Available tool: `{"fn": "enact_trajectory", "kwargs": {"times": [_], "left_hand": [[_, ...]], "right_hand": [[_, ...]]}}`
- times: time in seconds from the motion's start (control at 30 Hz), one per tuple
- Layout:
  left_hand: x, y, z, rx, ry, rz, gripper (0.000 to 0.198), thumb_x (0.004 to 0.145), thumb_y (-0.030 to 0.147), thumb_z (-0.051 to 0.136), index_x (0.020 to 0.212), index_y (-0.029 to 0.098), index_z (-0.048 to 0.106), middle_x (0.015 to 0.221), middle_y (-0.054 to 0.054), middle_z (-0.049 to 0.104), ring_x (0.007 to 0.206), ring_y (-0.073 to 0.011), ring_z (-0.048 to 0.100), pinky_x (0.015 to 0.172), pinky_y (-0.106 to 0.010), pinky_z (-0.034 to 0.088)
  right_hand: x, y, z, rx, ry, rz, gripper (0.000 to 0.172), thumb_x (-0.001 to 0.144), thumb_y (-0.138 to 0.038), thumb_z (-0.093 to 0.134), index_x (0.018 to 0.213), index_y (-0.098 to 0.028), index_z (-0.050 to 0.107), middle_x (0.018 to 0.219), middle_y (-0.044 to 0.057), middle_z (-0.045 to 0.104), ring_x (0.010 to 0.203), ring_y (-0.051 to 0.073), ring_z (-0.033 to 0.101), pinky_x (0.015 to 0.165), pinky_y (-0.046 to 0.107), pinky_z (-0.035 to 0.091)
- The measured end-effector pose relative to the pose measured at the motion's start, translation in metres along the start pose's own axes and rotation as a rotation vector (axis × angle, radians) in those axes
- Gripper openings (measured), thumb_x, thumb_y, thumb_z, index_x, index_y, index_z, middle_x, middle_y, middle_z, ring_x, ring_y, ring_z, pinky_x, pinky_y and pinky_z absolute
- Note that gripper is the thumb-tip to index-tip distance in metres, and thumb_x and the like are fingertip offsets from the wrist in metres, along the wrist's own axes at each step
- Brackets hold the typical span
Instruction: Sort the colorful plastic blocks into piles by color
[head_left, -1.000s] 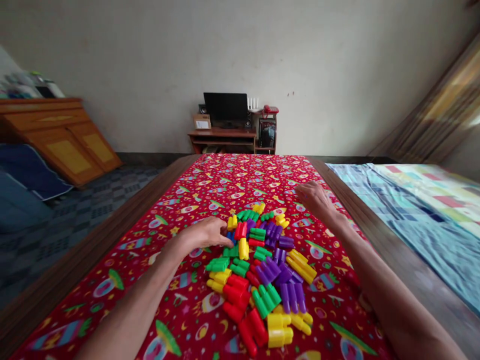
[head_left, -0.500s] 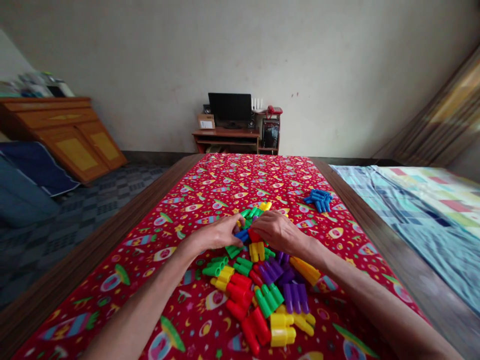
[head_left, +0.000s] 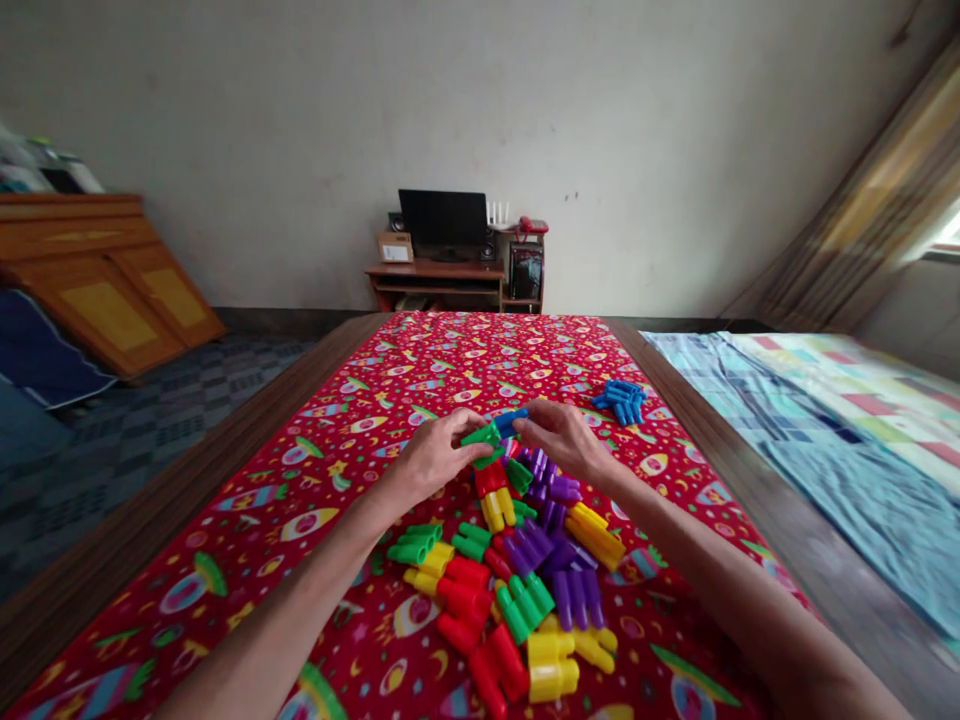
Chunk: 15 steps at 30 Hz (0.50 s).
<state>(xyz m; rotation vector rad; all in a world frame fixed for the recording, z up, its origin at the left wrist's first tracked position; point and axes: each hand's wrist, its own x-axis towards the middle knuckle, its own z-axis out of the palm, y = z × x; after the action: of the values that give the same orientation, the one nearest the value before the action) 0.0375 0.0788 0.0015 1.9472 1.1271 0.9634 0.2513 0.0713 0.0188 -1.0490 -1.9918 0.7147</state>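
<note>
Head view: your left hand (head_left: 442,452) now pinches a green block (head_left: 478,437), right hand (head_left: 564,438) a blue block (head_left: 511,420), apparently touching; work has shifted to this pair.

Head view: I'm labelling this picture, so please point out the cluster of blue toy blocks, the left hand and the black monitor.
Cluster of blue toy blocks (head_left: 622,398): head view, its middle.
Left hand (head_left: 436,453): head view, the back of the hand.
Black monitor (head_left: 444,219): head view, middle of the screen.
</note>
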Motion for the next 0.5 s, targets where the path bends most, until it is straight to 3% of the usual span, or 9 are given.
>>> {"fn": "enact_trajectory", "kwargs": {"times": [0.17,0.33,0.4,0.5], "left_hand": [[0.002,-0.010,-0.005,0.171,0.005,0.001,0.025,0.072,0.035,0.065,0.091,0.020,0.062,0.092,-0.005,0.072,0.086,-0.0237,0.068,0.074,-0.033,0.055],[-0.002,0.004,-0.013,0.460,-0.058,0.102,0.025,0.078,0.028,0.055,0.099,0.019,0.064,0.089,-0.003,0.072,0.074,-0.0185,0.067,0.076,-0.030,0.054],[-0.002,0.003,-0.016,0.531,-0.056,0.155,0.025,0.078,0.021,0.050,0.097,0.020,0.065,0.091,-0.003,0.072,0.081,-0.0189,0.067,0.082,-0.030,0.052],[-0.002,-0.003,-0.019,0.585,-0.078,0.193,0.024,0.078,0.019,0.045,0.089,0.020,0.066,0.092,-0.005,0.072,0.087,-0.0199,0.067,0.084,-0.030,0.051]], "right_hand": [[0.013,0.029,-0.039,-0.061,0.151,0.057,0.034,0.087,-0.046,0.051,0.072,-0.016,0.060,0.064,0.002,0.062,0.058,0.012,0.053,0.054,0.022,0.036],[0.007,0.077,-0.111,-0.533,0.310,0.313,0.028,0.084,-0.035,0.048,0.074,-0.016,0.066,0.064,0.004,0.063,0.060,0.014,0.054,0.056,0.025,0.034],[-0.003,0.097,-0.139,-0.675,0.323,0.434,0.027,0.083,-0.031,0.047,0.073,-0.016,0.067,0.063,0.005,0.063,0.061,0.015,0.055,0.056,0.026,0.033],[-0.019,0.124,-0.168,-0.654,0.216,0.569,0.028,0.080,-0.031,0.048,0.065,-0.015,0.066,0.058,0.005,0.063,0.055,0.015,0.054,0.053,0.026,0.034]]}}
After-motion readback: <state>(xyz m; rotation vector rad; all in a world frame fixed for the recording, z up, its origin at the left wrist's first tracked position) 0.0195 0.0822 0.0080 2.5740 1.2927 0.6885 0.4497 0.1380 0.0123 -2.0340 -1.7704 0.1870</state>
